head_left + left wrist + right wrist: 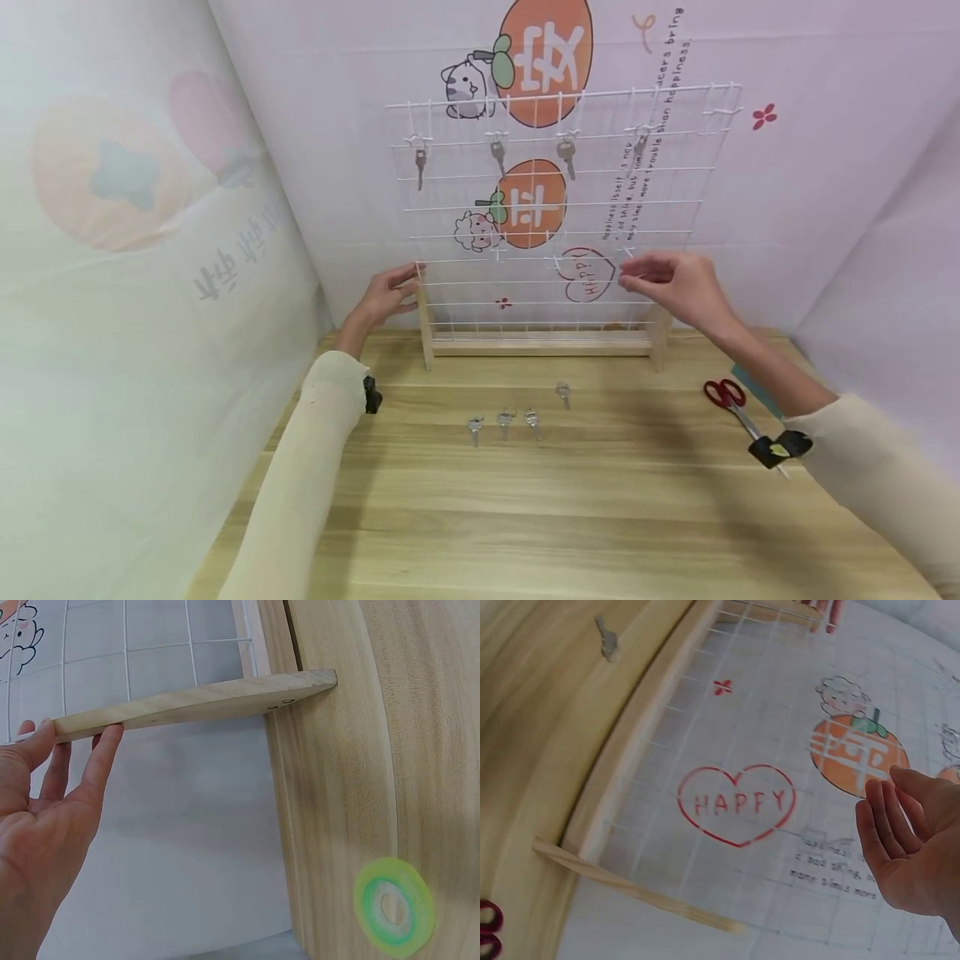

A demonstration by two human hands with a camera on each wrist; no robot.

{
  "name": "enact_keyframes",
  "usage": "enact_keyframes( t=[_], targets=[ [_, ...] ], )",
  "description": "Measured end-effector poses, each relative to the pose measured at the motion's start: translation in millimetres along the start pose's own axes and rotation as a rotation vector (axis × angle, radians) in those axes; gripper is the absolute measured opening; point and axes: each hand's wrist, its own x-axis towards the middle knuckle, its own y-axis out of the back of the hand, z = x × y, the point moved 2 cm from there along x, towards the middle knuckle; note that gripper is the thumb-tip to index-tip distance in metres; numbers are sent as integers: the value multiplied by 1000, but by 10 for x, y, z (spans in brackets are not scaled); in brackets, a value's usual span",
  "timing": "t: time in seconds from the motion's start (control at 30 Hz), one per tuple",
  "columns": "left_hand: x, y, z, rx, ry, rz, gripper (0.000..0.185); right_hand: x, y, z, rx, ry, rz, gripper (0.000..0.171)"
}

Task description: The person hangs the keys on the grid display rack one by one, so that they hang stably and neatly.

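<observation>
At the back of the wooden table (600, 517), a white wire grid rack (562, 208) is seen standing upright in a wooden frame. Four keys (498, 154) are already hung on hooks along its upper row, while four loose keys (504, 422) are left lying on the table in front of the base; the work is therefore judged about half done. A lower row of hooks is seen on the grid, empty as far as can be told.

The left hand (388, 293) is laid against the left wooden post (424, 321) of the frame, fingers nearly straight and nothing gripped. The right hand (671, 283) is held at the grid near an empty white hook (627, 252), fingers lightly bent; whether the hook is pinched cannot be told from the head view.

In the left wrist view, the fingertips (109, 735) are shown touching the underside of the post (195, 709), and a green tape roll (394, 906), unseen from the head, is shown on the table. In the right wrist view, the right hand (911, 847) is shown open, palm exposed, empty, just off the grid beside the HAPPY heart (736, 804). Red scissors (731, 404) are seen lying at the right.
</observation>
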Motion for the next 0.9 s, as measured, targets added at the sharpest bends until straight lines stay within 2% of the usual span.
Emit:
enact_keyframes(
  t=[0.2, 0.43, 0.63, 0.9],
  targets=[
    [5, 4, -3, 3, 1, -4, 49, -80, -290, 157, 30, 32, -55, 18],
    [31, 16, -13, 20, 3, -9, 49, -219, -666, 372, 65, 68, -150, 17],
    [45, 3, -15, 39, 18, 9, 48, -316, -966, 550, 7, 48, -208, 17],
    [26, 3, 6, 25, 17, -1, 49, -420, -1361, 874, -24, 47, -219, 16]
  ],
)
